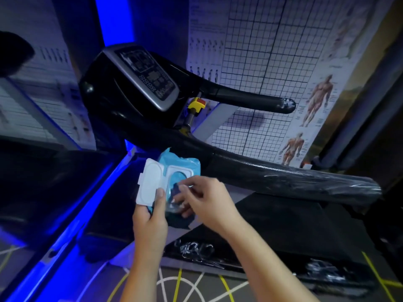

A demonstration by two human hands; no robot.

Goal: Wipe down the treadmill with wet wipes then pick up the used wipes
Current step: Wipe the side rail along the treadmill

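My left hand (150,216) grips the wet wipes pack (185,164) from below, thumb pressed beside its white lid (150,182), which stands flipped open. My right hand (209,199) has its fingers curled in, pinching at the pack's oval opening; what they catch is too blurred to tell. The pack sits in front of the treadmill (130,90), just below its near handrail (283,177).

No text is legible. Print on the grid chart (272,51), captions on the anatomy poster (322,94), markings on the treadmill console (148,75) and the wipes pack (185,166) are blurred beyond reading.
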